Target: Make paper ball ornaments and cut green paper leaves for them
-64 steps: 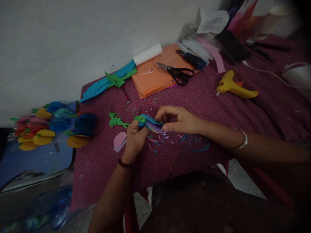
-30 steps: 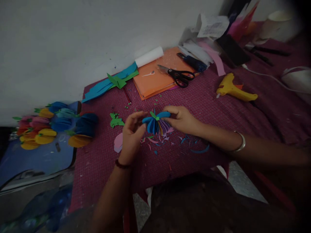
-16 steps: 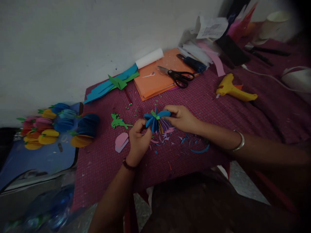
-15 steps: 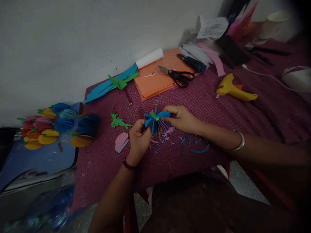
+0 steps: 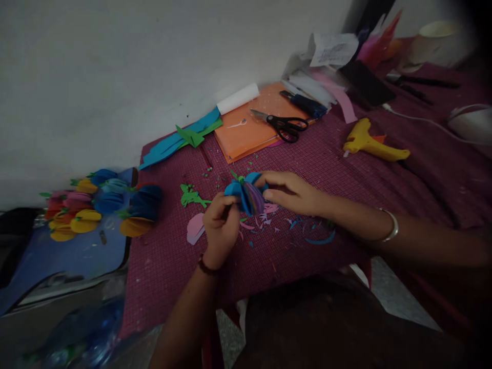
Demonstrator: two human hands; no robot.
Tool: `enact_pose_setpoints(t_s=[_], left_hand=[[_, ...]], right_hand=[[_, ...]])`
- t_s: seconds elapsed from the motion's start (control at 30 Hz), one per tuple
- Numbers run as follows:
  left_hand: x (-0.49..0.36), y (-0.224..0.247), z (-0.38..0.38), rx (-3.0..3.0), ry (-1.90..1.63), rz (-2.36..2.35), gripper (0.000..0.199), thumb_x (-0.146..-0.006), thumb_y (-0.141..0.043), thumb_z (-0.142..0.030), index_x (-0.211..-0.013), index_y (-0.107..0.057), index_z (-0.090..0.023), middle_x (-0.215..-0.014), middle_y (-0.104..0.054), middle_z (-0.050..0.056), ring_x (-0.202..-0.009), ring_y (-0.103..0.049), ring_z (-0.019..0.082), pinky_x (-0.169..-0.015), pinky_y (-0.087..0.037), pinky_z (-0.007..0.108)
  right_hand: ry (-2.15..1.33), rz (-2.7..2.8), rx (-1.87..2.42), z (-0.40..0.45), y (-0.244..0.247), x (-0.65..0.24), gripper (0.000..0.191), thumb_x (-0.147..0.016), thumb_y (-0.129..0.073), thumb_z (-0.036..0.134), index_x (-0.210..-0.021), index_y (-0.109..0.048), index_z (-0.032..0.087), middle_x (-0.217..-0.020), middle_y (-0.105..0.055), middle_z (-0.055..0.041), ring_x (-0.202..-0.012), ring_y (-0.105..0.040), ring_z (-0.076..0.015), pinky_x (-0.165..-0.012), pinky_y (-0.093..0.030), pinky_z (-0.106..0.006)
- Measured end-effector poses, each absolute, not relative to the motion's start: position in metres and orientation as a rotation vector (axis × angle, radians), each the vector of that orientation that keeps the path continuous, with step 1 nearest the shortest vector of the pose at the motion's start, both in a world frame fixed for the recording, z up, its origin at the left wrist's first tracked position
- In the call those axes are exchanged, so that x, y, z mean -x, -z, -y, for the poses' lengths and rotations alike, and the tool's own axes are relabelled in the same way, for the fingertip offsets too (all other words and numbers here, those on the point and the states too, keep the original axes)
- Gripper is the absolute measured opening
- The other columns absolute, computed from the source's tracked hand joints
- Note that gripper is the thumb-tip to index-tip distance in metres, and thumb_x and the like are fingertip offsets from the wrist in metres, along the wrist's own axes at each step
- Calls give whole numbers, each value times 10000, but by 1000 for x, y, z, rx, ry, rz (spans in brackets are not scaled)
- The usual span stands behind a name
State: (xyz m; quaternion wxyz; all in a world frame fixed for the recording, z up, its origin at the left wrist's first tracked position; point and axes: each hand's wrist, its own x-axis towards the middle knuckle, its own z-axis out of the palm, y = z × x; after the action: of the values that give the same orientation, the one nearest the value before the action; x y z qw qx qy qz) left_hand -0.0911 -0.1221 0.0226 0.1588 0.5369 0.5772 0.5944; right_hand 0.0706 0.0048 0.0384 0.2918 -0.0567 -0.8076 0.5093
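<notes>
Between my two hands, above the table, is a layered paper ornament [image 5: 249, 197] with blue and purple leaves and a green paper top. My left hand [image 5: 222, 225] pinches its left side with thumb and fingers. On the other side, my right hand [image 5: 288, 192] holds the right edge in curled fingers. Green paper cuttings [image 5: 190, 196] and pink and lilac paper pieces [image 5: 195, 227] lie left of my left hand. Pink and blue scraps [image 5: 269, 212] are scattered beneath the ornament.
Finished-looking paper ornaments [image 5: 84, 220] sit on a blue surface at left. Black-handled scissors [image 5: 286, 125] lie on orange sheets [image 5: 240, 141]. A yellow glue gun [image 5: 374, 143] rests at right, near a phone [image 5: 367, 84] with a white cable. Blue paper strips [image 5: 175, 146] lie along the wall.
The ornament has been tilted more upright, so its purple leaves now face me and its green top points away. Both hands keep hold of it; the view has shifted slightly.
</notes>
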Motion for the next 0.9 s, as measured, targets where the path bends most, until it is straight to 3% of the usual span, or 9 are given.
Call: enact_pose_setpoints(t_s=[0.13, 0.33, 0.5, 0.77, 0.9], left_hand=[[95, -23, 125, -1524, -1654, -1630, 176, -851, -568, -325, -802, -667, -188, -748, -580, 16, -695, -516, 142, -667, -424, 274], [102, -12, 125, -1340, -1658, -1759, 156, -717, -702, -306, -811, -681, -182, -803, -634, 14, -752, -588, 154, -706, -475, 266], [111, -1, 126, -1304, -1625, -1814, 132, -721, -712, -298, -811, -704, -201, -778, -678, 14, -761, -617, 167, -715, -502, 271], [105, -10, 127, -1238, -1600, -1724, 157, -766, -676, -359, -832, -705, -220, -744, -645, 16, -677, -579, 182, -579, -491, 282], [99, -16, 125, -1255, -1605, -1716, 101, -801, -656, -307, -798, -687, -211, -757, -624, 3, -700, -549, 154, -634, -463, 255]], right_hand=[[-1500, 2139, 167, -8, -35, -70, 389, -859, -580, 498, -941, -588, 118, -816, -579, -31, -725, -521, -130, -640, -420, -241], [-1515, 2087, 218, -7, -33, -65, 318, -812, -650, 437, -851, -588, 128, -743, -557, 5, -673, -488, -106, -613, -401, -221], [-1568, 2076, 243, -10, -32, -64, 380, -765, -696, 484, -837, -601, 123, -728, -549, 16, -669, -491, -103, -626, -407, -233], [-1683, 2016, 245, -12, -24, -60, 436, -709, -734, 529, -830, -596, 134, -703, -538, 36, -629, -476, -84, -577, -399, -210], [-1617, 2065, 210, -14, -27, -63, 419, -728, -725, 505, -861, -609, 125, -735, -560, 18, -642, -494, -93, -597, -410, -221]])
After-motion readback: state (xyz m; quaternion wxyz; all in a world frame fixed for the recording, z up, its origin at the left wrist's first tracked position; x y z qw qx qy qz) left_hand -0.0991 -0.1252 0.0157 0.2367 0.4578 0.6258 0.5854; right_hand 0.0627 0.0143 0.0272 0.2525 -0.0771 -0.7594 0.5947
